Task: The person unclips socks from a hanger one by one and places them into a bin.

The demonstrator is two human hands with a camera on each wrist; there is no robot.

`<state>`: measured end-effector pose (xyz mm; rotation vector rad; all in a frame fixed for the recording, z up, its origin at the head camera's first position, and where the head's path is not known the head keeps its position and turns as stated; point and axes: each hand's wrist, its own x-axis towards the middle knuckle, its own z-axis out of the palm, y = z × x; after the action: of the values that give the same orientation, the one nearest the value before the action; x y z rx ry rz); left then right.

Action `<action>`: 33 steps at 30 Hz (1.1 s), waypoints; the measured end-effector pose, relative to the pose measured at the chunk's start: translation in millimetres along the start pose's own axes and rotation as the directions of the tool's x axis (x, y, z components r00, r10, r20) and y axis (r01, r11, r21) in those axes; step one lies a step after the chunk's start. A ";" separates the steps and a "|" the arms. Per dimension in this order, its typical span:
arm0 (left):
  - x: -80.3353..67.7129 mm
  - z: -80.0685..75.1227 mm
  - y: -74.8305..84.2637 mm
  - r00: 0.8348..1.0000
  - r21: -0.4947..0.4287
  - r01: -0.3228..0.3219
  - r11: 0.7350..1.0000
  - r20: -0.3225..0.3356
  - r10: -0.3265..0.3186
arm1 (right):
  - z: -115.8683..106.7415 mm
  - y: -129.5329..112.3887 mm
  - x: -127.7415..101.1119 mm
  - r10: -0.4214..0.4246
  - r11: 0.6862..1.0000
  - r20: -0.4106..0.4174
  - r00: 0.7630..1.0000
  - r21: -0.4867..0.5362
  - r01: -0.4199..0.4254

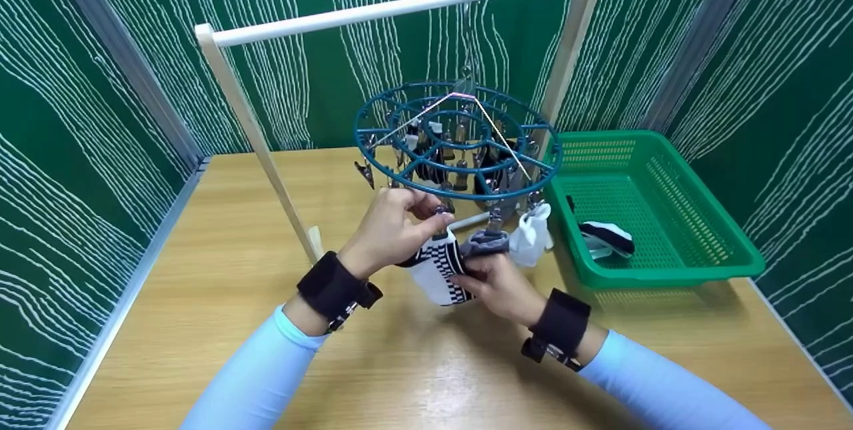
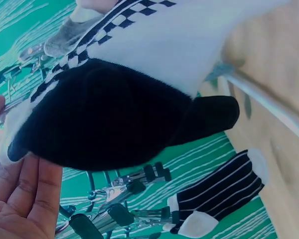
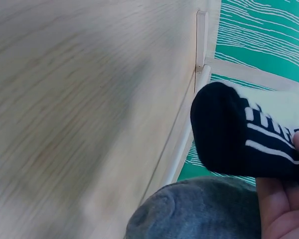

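Note:
A white sock (image 1: 430, 278) with a black-and-white checked band and black parts hangs below the near rim of a round blue-green clip hanger (image 1: 433, 188). My left hand (image 1: 393, 230) pinches a metal clip (image 1: 440, 230) at the sock's upper edge. Lower down, my right hand (image 1: 501, 287) grips the checked side between thumb and fingers. In the left wrist view, the sock's black part (image 2: 104, 119) covers much of the clip area. Beside my right hand hangs a grey sock (image 1: 485, 243), with a white sock (image 1: 531, 237) further right.
A wooden stand with a white bar (image 1: 400, 11) carries the hanger. More socks hang inside the rings, among them a black striped sock (image 2: 222, 186). A green basket (image 1: 673, 277) on the right contains a black-and-white sock (image 1: 608, 238). Green walls enclose the wooden table (image 1: 220, 323).

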<state>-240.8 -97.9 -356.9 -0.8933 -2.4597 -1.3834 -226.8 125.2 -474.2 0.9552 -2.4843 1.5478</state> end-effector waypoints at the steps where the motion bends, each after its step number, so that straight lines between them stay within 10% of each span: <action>1: 0.1 0.2 -0.5 1.000 0.001 -0.002 1.000 -0.001 0.002 | 0.5 0.3 -0.6 -0.008 1.000 -0.003 1.000 -0.009 0.008; 33: -2.5 3.8 -1.1 0.998 -0.028 0.050 0.998 -0.038 -0.051 | -22.8 -9.2 -20.3 -0.036 0.995 0.096 0.995 -0.092 0.045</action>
<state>-238.9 -96.2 -360.8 -0.8074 -2.4569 -1.4399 -211.5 150.9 -463.0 1.0805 -2.5577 1.3916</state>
